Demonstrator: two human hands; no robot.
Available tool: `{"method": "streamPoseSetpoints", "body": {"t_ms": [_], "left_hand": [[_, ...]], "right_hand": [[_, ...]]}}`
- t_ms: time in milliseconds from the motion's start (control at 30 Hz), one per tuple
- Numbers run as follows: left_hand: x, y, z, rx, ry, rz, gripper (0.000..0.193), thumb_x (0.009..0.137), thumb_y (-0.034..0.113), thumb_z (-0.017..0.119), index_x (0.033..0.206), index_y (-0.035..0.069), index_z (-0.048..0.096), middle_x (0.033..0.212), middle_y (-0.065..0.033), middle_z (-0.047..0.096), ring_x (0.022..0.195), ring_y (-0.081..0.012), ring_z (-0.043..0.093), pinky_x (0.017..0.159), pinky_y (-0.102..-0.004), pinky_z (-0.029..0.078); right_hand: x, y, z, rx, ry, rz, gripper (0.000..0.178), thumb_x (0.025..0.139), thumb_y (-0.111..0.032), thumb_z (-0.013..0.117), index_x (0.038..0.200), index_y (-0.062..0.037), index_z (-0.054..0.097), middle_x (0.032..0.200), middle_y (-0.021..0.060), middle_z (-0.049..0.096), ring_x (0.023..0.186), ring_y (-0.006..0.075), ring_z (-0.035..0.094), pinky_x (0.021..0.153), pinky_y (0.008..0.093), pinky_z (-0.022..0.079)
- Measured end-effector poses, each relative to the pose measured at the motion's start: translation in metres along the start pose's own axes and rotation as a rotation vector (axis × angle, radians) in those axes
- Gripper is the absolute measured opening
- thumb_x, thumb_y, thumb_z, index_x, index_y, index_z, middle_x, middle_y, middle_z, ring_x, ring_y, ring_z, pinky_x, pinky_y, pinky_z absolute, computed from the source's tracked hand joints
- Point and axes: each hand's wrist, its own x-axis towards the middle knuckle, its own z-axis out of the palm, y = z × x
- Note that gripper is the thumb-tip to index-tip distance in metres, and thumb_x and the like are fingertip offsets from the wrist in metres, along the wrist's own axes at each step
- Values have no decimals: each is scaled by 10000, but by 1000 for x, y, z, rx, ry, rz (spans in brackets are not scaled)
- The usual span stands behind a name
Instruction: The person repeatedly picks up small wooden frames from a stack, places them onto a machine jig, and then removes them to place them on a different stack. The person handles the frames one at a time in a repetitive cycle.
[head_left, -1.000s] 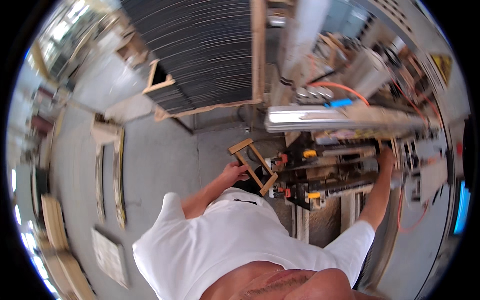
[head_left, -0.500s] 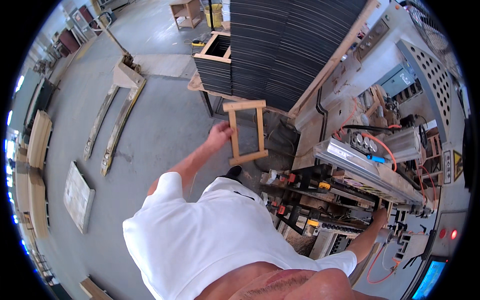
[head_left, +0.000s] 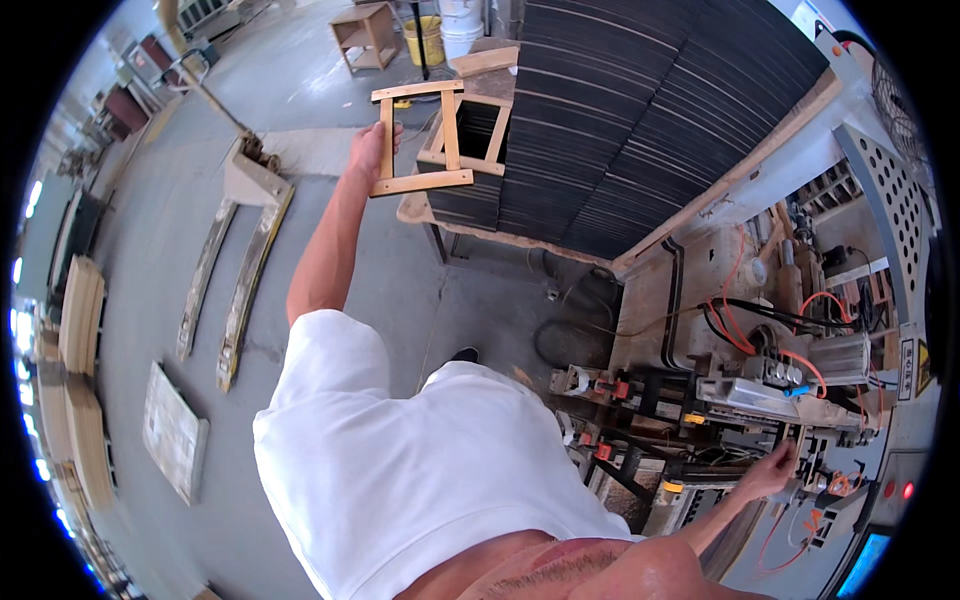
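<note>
My left hand [head_left: 368,150] grips one side rail of a small rectangular wooden frame [head_left: 418,138] and holds it out at arm's length, close to a tall stack of dark flat panels [head_left: 640,110]. Behind the frame, another wooden frame [head_left: 470,135] rests on a lower part of that stack. My right hand [head_left: 768,470] reaches out to the lower right and touches the grey machine [head_left: 760,400] with its orange hoses and red fittings; its fingers rest against the machine's parts.
A pallet jack [head_left: 235,250] stands on the concrete floor to the left. Wooden boards [head_left: 80,315] are stacked at the far left, and a flat slab [head_left: 175,430] lies on the floor. A wooden stool [head_left: 365,30] and yellow bucket [head_left: 425,38] stand at the top.
My left arm has swung the wooden frame away from the machine and up toward the dark panel stack. My right hand stayed on the machine. My view turned left.
</note>
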Motion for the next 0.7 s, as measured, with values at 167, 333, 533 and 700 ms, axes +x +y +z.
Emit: {"method": "streamPoseSetpoints", "body": {"t_ms": [167,333,533,700], "left_hand": [[126,-38,17,251,-21,-44,361,946,251,470,963,-51,666,808,-117,666,718,-219,635,649,-339,509],[175,-92,56,422,-125,-11,404,901,253,529,1132,-69,609,985,-167,664,881,-262,650,766,-374,520],[168,-92,76,235,-231,-47,446,933,257,528,1230,-76,529,1061,-156,638,923,-253,640,783,-370,525],[140,-65,61,426,91,186,483,906,356,534,1132,-64,610,1049,-188,666,967,-262,620,843,-376,470]], "right_hand": [[-116,-87,43,174,-210,198,178,914,-57,607,1064,19,664,1017,100,680,897,148,622,822,292,518],[-200,-112,86,194,-452,265,170,891,-53,619,1032,35,656,924,97,678,836,150,610,766,276,503],[-259,-124,106,193,-600,410,201,881,-75,635,1042,45,651,878,90,681,767,139,618,711,282,503],[-272,-121,76,88,-531,373,207,882,-79,636,1045,47,651,873,118,685,766,170,636,698,302,513]]}}
